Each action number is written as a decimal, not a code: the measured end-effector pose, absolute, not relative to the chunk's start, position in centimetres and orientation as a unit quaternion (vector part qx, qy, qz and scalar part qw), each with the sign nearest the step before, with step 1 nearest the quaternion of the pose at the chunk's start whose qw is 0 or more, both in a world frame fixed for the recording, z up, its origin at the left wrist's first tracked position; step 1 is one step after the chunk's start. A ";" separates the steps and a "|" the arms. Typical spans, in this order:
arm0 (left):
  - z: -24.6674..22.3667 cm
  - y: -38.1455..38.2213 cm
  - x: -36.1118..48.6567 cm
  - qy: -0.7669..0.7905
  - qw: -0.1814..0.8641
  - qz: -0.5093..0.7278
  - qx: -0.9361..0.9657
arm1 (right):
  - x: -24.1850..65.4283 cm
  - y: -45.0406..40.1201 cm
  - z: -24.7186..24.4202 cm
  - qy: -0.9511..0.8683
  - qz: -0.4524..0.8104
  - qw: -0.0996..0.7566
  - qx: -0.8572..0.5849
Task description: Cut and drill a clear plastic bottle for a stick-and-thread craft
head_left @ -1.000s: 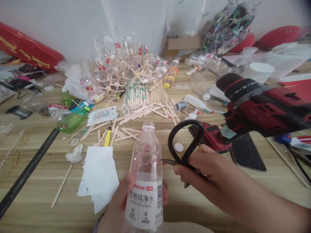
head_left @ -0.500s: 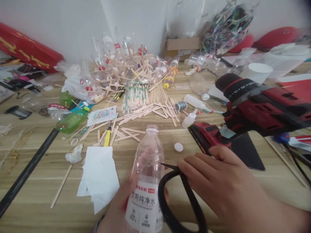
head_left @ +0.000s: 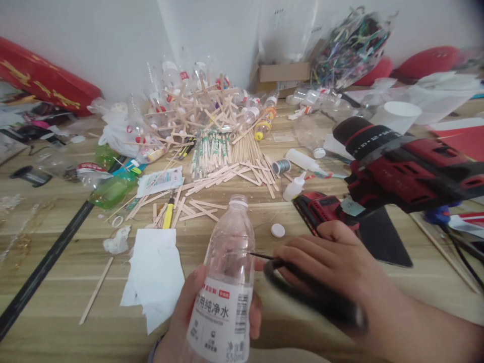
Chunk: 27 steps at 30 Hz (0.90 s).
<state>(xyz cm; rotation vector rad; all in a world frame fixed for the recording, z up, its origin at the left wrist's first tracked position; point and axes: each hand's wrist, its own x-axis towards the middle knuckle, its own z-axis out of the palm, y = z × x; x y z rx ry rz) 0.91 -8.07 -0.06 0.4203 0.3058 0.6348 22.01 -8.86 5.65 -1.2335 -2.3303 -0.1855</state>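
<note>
A clear plastic water bottle (head_left: 229, 262) with a white label stands slightly tilted at the front of the table, its mouth uncapped. Wrapped around its lower half is my left hand (head_left: 189, 297), the fingertips showing on the bottle's right side. My right hand (head_left: 321, 267) grips black-handled scissors (head_left: 317, 295), blurred by motion. Their thin tip touches the bottle's right wall, just above the label; whether it has gone through the plastic I cannot tell. A white cap (head_left: 278, 230) lies on the table behind the scissors.
A red-and-black cordless drill (head_left: 408, 166) stands close to my right hand. White paper (head_left: 153, 277) and a yellow-handled tool (head_left: 168, 214) lie left of the bottle. Behind are wooden sticks (head_left: 223, 176), green bottles (head_left: 113, 189) and small glue bottles (head_left: 295, 186). A black bar (head_left: 49, 262) crosses the left side.
The scissors' handles have swung from pointing down to pointing right and down. The bottle has turned in my left hand, bringing the label's barcode into view. The tip stays at the bottle's wall.
</note>
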 end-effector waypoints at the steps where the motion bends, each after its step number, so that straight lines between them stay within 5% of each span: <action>1: 0.0 -8.1 1.1 0.135 0.912 0.334 0.195 | 22.0 -8.8 5.8 -0.846 -0.005 0.258 -0.466; 5: 0.8 -8.1 1.2 0.153 0.919 0.329 0.153 | 22.1 -8.7 6.3 -0.805 0.144 0.263 -0.512; 15: 0.5 -8.6 0.8 0.109 0.923 0.344 0.130 | 21.9 -8.9 6.9 -0.819 0.148 0.275 -0.482; 27: 1.6 -9.2 1.0 0.261 0.891 0.332 0.167 | 22.2 -9.5 7.5 -0.863 -0.135 0.145 -0.465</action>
